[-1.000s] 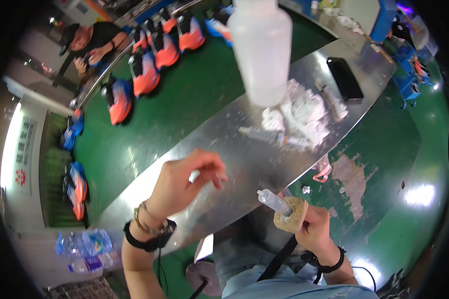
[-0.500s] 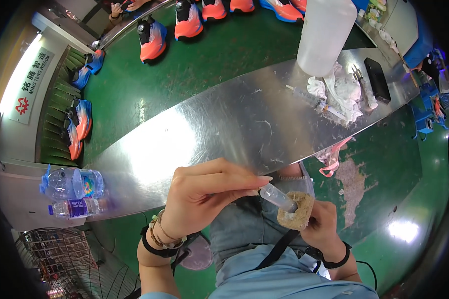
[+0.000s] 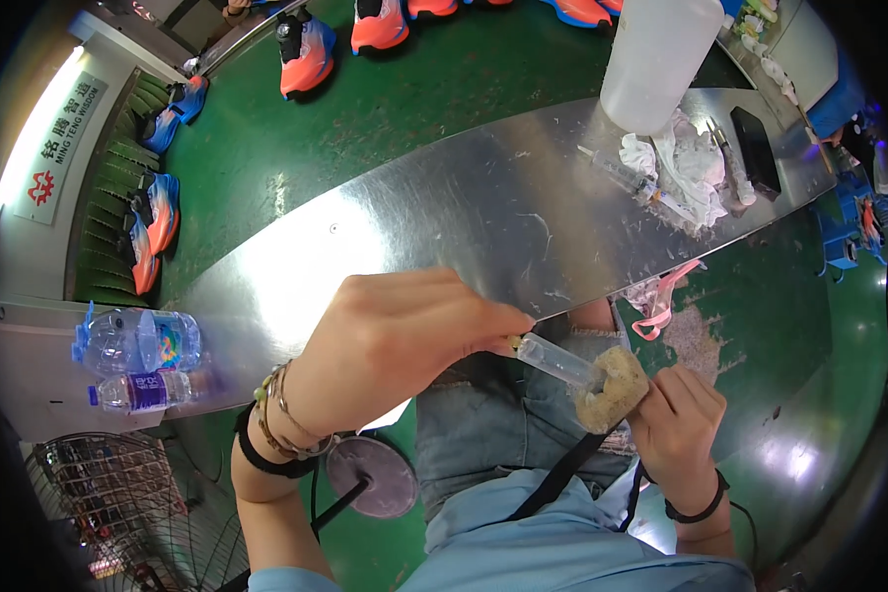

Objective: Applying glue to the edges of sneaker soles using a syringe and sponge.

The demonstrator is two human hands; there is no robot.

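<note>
My left hand point(image 3: 390, 345) is closed around the back end of a clear plastic syringe point(image 3: 555, 357), just below the near edge of the metal table point(image 3: 444, 212). The syringe's front end rests in a notch of a beige, rough sponge-like block point(image 3: 617, 387). My right hand point(image 3: 679, 424) grips that block from below, over my lap. Both wrists wear black bands, and the left one also carries thin bracelets.
A big white plastic bottle point(image 3: 658, 59) stands at the table's far right, beside crumpled white cloth point(image 3: 683, 163), another syringe point(image 3: 627, 178) and a black phone point(image 3: 758, 148). Orange-and-blue shoes point(image 3: 306, 54) line the green conveyor. Water bottles point(image 3: 133, 360) lie left; a fan point(image 3: 99, 513) stands lower left.
My left hand came down from above the table and closed on the syringe's back end. The view tilted down toward my lap. The right hand kept the block.
</note>
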